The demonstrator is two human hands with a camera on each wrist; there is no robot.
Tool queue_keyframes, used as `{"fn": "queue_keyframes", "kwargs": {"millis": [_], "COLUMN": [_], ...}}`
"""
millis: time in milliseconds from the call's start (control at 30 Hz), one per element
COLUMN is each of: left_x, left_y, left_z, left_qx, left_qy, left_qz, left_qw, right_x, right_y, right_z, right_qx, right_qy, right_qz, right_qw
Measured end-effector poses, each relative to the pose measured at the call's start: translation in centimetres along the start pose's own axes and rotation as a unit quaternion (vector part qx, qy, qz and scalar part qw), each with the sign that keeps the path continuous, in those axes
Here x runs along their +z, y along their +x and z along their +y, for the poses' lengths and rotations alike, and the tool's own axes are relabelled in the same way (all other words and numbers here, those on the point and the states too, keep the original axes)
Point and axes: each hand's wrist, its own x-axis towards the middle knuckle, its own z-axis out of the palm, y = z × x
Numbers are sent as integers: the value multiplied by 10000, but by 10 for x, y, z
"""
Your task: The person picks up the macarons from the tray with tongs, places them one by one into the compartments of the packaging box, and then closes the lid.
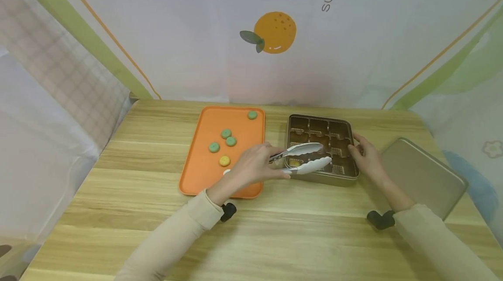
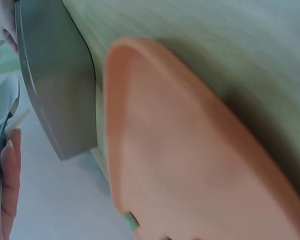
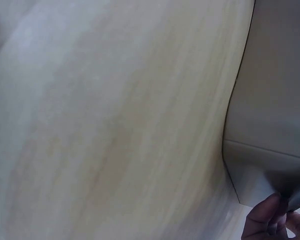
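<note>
My left hand holds a pair of metal tongs with white scalloped tips. The tips are spread apart over a metal tin with a divided brown insert, and nothing shows between them. A yellow cookie sits in the tin's near left compartment, partly covered by the tongs. At the tin's right side, my right hand grips the rim, thumb at the inner edge. In the left wrist view the tongs appear beside the tin's wall.
Left of the tin lies an orange tray with several green cookies, one yellow cookie and a white piece mostly hidden by my left hand. A flat metal lid rests on the wooden table at the right.
</note>
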Motion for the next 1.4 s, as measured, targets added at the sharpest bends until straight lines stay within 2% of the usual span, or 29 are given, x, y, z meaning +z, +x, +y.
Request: {"fn": "queue_keyframes", "kwargs": {"millis": [200,300,433,533,667,867,1067,1400], "left_x": [-7,-12,-19,-25,-32,-42,-48,-47], "left_y": [-25,-38,-57,-72,-92,-117,-132,-142], "left_z": [-18,-32,-52,-66,-82,-104,-115,-123], "left_qx": [-360,-513,-630,-694,-950,-1326,-1539,-1492], "left_qy": [-437,-585,-687,-696,-639,-266,73,317], "left_qz": [366,541,619,670,775,919,984,1027], "left_qw": [9977,9955,9937,9929,9904,9865,9832,9829], "right_x": [0,1,1,1,1,0,-1,-2], "right_y": [0,0,0,0,0,-1,0,-1], "right_z": [0,1,1,1,0,-2,0,-2], "right_qx": [-10,-13,-21,-20,-24,49,69,181], "right_qy": [49,16,23,83,108,43,18,41], "right_qz": [31,49,88,60,17,-37,-51,-136], "right_qw": [10000,10000,10000,9999,9999,10000,10000,9997]}}
